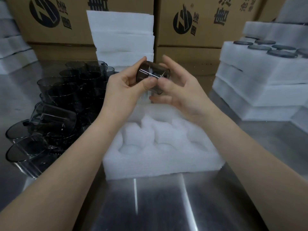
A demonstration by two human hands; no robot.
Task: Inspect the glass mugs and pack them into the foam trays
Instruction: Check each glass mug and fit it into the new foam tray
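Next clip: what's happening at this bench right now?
A person holds one smoky glass mug on its side between the left hand and right hand, above an empty foam tray on the steel table, apparently inspecting it. Loose mugs are piled to the left. Stacked trays stand to the right, the top one filled.

One smoky glass mug (153, 73) held on its side above white foam tray (150, 165); other mugs (66, 100) heaped left of it.
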